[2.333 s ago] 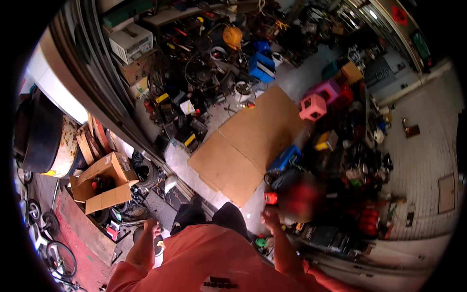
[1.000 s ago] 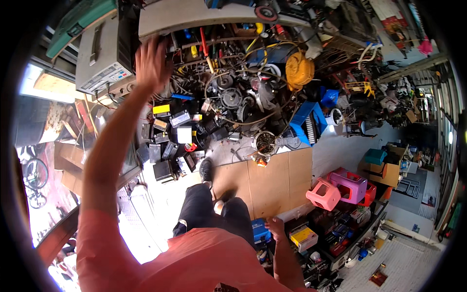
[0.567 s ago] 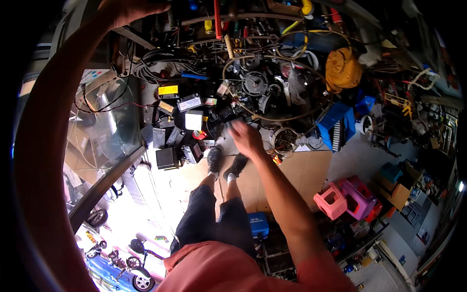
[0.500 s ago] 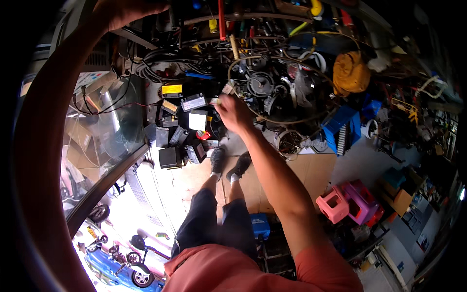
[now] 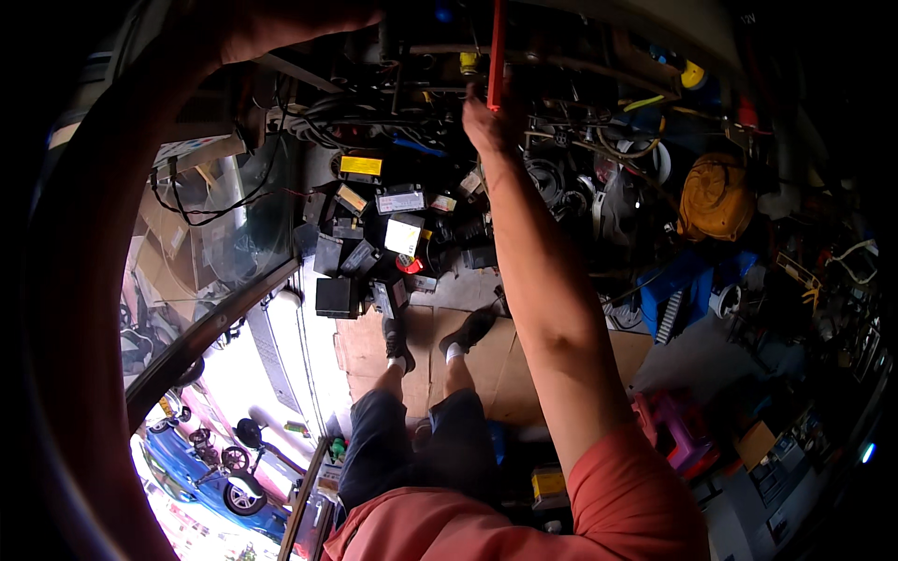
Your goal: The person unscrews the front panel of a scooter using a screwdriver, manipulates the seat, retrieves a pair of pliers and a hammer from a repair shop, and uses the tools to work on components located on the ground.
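Observation:
My right arm reaches forward across the middle of the view. My right hand (image 5: 488, 129) is at the lower end of a narrow red bar (image 5: 498, 56), which overlaps it. Shadow hides most of those fingers, so whether they grip the bar is unclear. High at the upper left, my left hand (image 5: 290, 33) is in deep shadow and partly cut off by the picture's edge. One digit of it stretches rightward; what it touches cannot be made out. Beside the right hand is a small yellow item (image 5: 469, 64).
Several black batteries (image 5: 337, 296) lie heaped ahead of my feet, near flattened cardboard (image 5: 421, 360). Cables, metal parts, a brown-yellow bag (image 5: 716, 198) and a blue crate (image 5: 675, 292) crowd the right. A glass panel (image 5: 253, 224) stands left; a purple stool (image 5: 681, 430) is at the lower right.
My right hand has moved from above the batteries forward and up to the red bar. The view has shifted, and my feet stand differently on the cardboard. My left arm remains raised.

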{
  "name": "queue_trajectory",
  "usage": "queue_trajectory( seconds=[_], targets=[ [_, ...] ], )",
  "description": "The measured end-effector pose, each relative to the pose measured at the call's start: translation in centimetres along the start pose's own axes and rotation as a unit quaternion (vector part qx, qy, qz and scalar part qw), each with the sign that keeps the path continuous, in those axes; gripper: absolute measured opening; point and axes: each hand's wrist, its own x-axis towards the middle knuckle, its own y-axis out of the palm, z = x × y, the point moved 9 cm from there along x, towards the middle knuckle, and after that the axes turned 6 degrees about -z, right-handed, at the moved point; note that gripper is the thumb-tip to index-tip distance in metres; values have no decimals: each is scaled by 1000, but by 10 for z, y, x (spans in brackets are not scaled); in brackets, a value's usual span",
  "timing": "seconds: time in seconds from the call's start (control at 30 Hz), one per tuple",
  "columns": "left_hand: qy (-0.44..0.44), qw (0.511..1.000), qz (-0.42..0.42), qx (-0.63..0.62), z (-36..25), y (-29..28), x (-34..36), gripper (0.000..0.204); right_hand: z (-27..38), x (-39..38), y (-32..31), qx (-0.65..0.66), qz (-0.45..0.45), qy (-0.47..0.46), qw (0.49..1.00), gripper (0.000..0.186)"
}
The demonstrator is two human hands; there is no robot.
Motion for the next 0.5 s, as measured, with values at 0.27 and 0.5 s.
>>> queue_trajectory(
  seconds=[0.27,0.5],
  targets=[
    [37,998,-39,-18,1,9,2,120,-2,22,-2,-321,75,-78,941,56],
    [37,998,-26,-50,11,5,-10,119,29,28,32,-353,222,34,908,47]
  ],
)
